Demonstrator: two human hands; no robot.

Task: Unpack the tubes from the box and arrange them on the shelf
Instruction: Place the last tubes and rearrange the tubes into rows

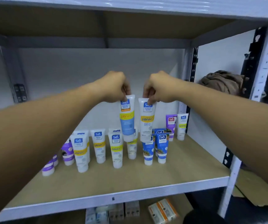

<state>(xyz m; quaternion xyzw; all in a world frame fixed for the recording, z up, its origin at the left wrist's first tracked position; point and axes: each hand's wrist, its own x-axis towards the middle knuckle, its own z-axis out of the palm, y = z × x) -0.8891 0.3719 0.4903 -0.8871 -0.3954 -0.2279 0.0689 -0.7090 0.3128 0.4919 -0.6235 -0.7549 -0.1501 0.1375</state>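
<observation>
Both arms reach over the shelf [186, 168]. The left hand [114, 85] pinches the crimped top of a blue tube [127, 120], fingers curled around it; the fingertips are partly hidden behind the tube's top edge. The right hand [158, 87] pinches the top of a white tube [147, 120] the same way. Both tubes hang cap-down in the air, side by side and just apart, above the tubes already standing on the shelf board.

On the shelf, white tubes with yellow bands [116, 151] stand cap-down in a loose row, and two dark blue tubes [162, 147] stand to their right, with more behind them, partly covered by the held tubes. Purple tubes [67, 152] at the left are largely hidden behind the left forearm, so their number cannot be told. At the back right, a purple tube [171, 125] and a white one [182, 125] stand near the upright.

Below the shelf, small cartons [162, 210] show blurred and cut off by the frame. A brown cloth bundle [223, 81] lies beyond the right upright, partly hidden by it. The box is not visible.
</observation>
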